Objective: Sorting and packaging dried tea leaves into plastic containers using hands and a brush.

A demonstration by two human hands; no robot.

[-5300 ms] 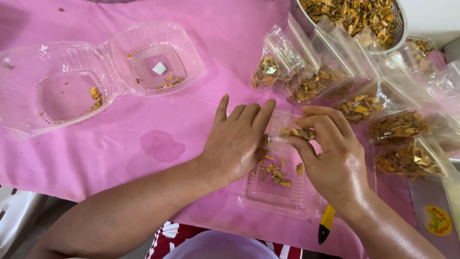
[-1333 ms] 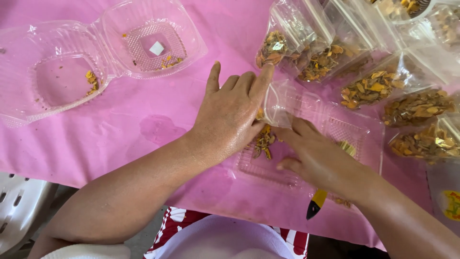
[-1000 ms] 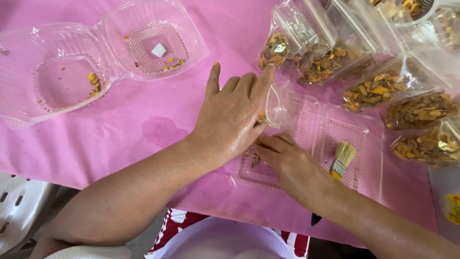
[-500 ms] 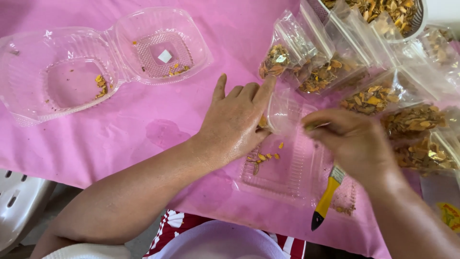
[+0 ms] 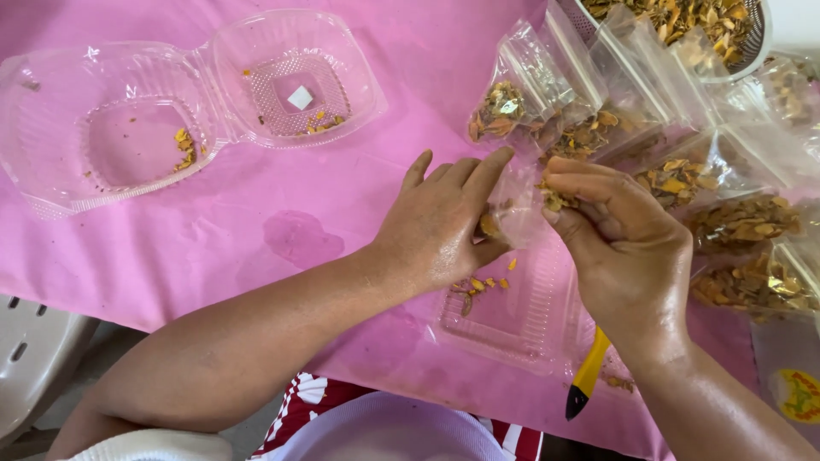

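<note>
**Both hands on a small clear bag at centre frame**

My left hand [image 5: 440, 226] lies palm down at the middle of the frame, fingers extended and close together, thumb and forefinger holding the edge of a small clear bag [image 5: 517, 205]. My right hand [image 5: 628, 248], just right of it, has its grip pressed together, pinching yellow-orange dried pieces [image 5: 555, 198] at the mouth of that bag. Both hands work above an open clear plastic tray [image 5: 512, 320] lying on the pink worktop [image 5: 256, 239]; loose pieces rest in the tray beneath my left hand. A yellow-handled brush [image 5: 588, 376] pokes out below my right wrist. Filled bags [image 5: 683, 179] lie in a row across the upper right. A metal strainer [image 5: 752, 34] of the same pieces sits at the top right corner. An empty hinged clear container [image 5: 188, 102] lies open at the upper left.
</note>
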